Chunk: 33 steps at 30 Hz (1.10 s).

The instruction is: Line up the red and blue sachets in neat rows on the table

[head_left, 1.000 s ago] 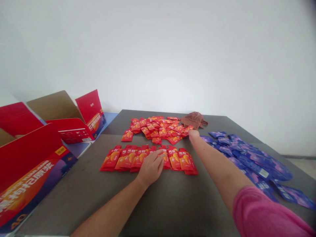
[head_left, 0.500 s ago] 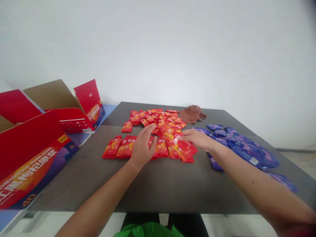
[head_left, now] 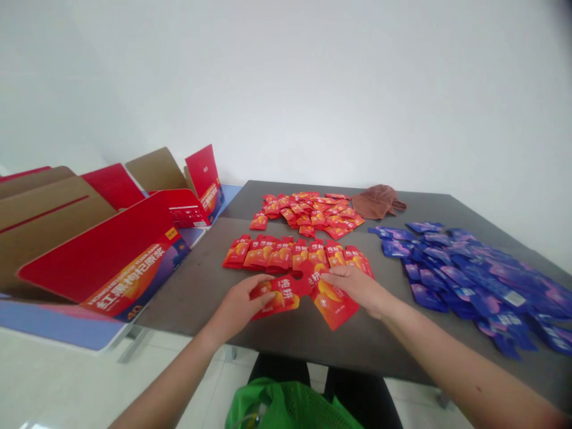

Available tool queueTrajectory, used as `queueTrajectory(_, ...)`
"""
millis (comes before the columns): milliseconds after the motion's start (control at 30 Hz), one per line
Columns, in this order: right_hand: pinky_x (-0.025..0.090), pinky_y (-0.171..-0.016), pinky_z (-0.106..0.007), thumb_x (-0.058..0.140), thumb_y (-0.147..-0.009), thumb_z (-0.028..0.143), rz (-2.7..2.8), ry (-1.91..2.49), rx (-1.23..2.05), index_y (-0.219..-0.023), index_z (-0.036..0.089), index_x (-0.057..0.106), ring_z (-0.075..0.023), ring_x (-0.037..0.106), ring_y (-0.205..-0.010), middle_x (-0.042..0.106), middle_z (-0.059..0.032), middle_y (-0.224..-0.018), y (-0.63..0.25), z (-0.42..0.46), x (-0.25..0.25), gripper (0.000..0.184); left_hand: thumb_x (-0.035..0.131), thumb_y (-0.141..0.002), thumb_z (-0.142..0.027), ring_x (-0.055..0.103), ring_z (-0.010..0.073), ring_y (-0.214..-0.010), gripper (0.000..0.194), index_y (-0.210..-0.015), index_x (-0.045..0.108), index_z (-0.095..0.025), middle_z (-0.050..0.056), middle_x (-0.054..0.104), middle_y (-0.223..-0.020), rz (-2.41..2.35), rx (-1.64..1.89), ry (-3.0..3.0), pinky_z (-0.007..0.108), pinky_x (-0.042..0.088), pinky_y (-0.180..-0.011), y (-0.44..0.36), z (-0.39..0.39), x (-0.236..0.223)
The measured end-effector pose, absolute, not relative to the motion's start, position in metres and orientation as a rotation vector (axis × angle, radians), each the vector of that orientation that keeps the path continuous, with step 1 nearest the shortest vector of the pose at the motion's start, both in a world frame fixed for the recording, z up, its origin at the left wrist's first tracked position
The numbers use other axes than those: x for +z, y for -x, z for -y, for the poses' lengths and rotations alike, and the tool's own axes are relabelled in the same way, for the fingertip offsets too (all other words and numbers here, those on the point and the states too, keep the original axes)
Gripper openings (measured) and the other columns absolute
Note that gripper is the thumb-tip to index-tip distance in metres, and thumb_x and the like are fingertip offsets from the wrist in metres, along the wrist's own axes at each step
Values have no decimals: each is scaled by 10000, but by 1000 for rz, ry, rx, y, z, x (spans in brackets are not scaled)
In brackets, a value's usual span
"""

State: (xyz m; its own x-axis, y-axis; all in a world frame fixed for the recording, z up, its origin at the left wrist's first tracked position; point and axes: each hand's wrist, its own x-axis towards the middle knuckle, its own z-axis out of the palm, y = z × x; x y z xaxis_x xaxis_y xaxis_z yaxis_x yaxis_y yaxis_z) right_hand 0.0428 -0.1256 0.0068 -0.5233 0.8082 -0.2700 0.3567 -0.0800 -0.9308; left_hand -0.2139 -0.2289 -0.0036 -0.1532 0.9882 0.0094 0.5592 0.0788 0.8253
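My left hand (head_left: pixel 243 302) pinches a red sachet (head_left: pixel 286 293) with orange fruit printed on it, its narrow end pointing right. In my right hand (head_left: pixel 355 286) is a second red sachet (head_left: pixel 333 302), tilted, its wide end toward me. The narrow ends of the two sachets meet or overlap between my hands. Just beyond them lies a row of red sachets (head_left: pixel 281 254), side by side and partly overlapping. Farther back is a loose heap of the same red sachets (head_left: pixel 313 210).
Blue-purple pouches (head_left: pixel 465 277) are heaped on the right of the dark table (head_left: pixel 201 298). A brown cloth (head_left: pixel 378 201) lies at the back. On the left, open red cartons (head_left: pixel 134 256) stand on a lower blue surface (head_left: pixel 67 328). A green bag-like item (head_left: pixel 290 405) is below the table edge.
My right hand has brought red sachets back from the far heap. My left hand has left the row and now grips one sachet nearer me. The view has swung left.
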Motion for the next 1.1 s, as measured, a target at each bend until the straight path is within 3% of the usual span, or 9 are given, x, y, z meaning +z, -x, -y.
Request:
queueTrajectory(133, 253, -411, -216, 582, -820, 391, 1630, 1275, 1777, -644, 202, 542, -75, 407, -391, 477, 71, -484, -16, 146, -16, 261, 623, -746, -575, 664, 225, -739, 460, -969, 611, -172, 46, 709, -839, -2030, 1219, -1016, 316, 505, -669, 253, 258, -32)
queueTrajectory(200, 246, -395, -207, 550, -849, 338, 1631, 1257, 1883, -660, 194, 548, -63, 413, -363, 496, 70, -485, 7, 158, -24, 238, 638, -719, -582, 647, 209, -680, 460, -924, 571, -175, 28, 685, -776, -2107, 1268, -905, 294, 482, -615, 272, 263, -42)
queueTrajectory(400, 293, -378, -174, 484, -908, 216, 1657, 1270, 2067, -671, 171, 539, -52, 483, -362, 594, 31, -534, 83, 175, -40, 247, 567, -836, -418, 687, 259, -863, 495, -1250, 470, -164, 95, 711, -953, -2437, 939, -1013, 345, 483, -763, 289, 258, -46)
queueTrajectory(600, 423, -437, -174, 519, -931, 280, 1762, 1364, 2022, -860, 158, 587, -83, 595, -453, 657, -6, -642, 106, 163, -41, 157, 465, -899, -344, 662, 313, -999, 417, -1261, 516, -143, 143, 701, -1007, -2593, 624, -1247, 416, 474, -884, 272, 257, -45)
queueTrajectory(700, 488, -504, -246, 577, -903, 340, 1836, 1454, 1841, -1068, 169, 581, -152, 654, -555, 672, -38, -728, 95, 162, -44, 238, 459, -907, -363, 607, 323, -1108, 440, -1243, 545, -90, 194, 639, -1145, -2593, 764, -1465, 456, 449, -981, 271, 266, -51)
queueTrajectory(800, 548, -768, -377, 645, -853, 314, 2139, 1267, 1265, -1147, 221, 605, -243, 683, -893, 680, -106, -1011, 82, 170, -50, 311, 418, -936, -329, 535, 292, -1233, 395, -1237, 578, -130, 177, 570, -1300, -2517, 927, -1663, 468, 389, -1084, 273, 276, -58)
queueTrajectory(900, 442, -1033, -474, 611, -877, 294, 2504, 714, 717, -1185, 228, 647, -297, 537, -1228, 574, -138, -1329, 78, 181, -61, 317, 337, -963, -261, 474, 242, -1322, 402, -1265, 574, -141, 144, 516, -1415, -2341, 915, -1804, 437, 355, -1133, 273, 279, -68)
queueTrajectory(967, 374, -1109, -475, 577, -905, 296, 2636, 503, 631, -1254, 195, 624, -287, 463, -1316, 523, -146, -1410, 80, 184, -67, 366, 316, -961, -227, 451, 248, -1346, 419, -1272, 573, -116, 152, 518, -1422, -2315, 816, -1848, 453, 338, -1144, 271, 277, -75)
queueTrajectory(1100, 346, -1132, -459, 587, -910, 333, 2696, 457, 649, -1281, 165, 613, -273, 456, -1330, 533, -153, -1408, 84, 182, -74, 408, 310, -945, -176, 474, 260, -1328, 426, -1271, 570, -92, 175, 547, -1389, -2406, 749, -1857, 465, 344, -1137, 264, 270, -86)
